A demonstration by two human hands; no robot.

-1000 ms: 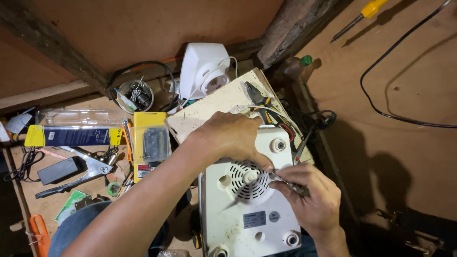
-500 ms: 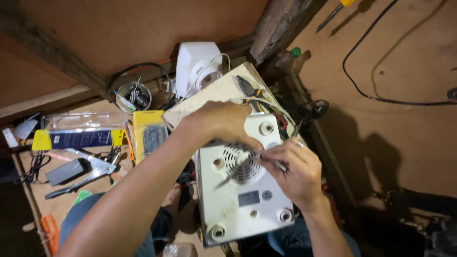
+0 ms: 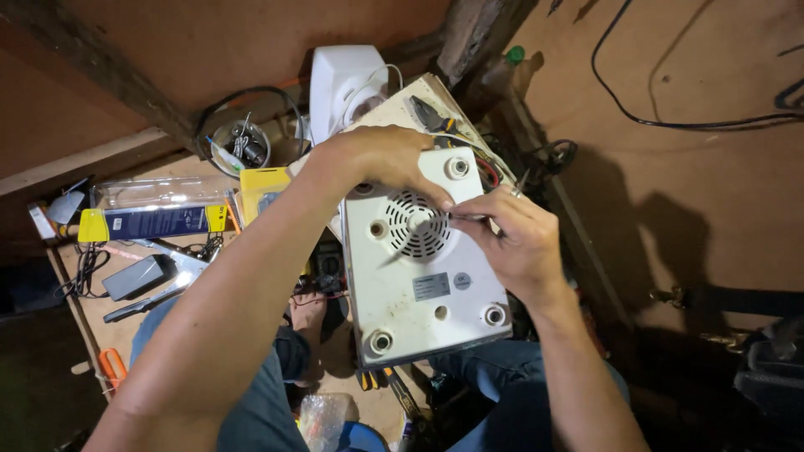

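We have a single view, from a camera worn on the head, looking steeply down over both forearms into the lap and the floor beyond. It sits close: the left hand (image 3: 381, 163) and right hand (image 3: 511, 243) fill the middle of the frame, over the white appliance base (image 3: 423, 276) lying underside up. The top of the frame faces away from us toward a wooden beam (image 3: 477, 33); our knees lie at the bottom edge. No second view overlaps it.
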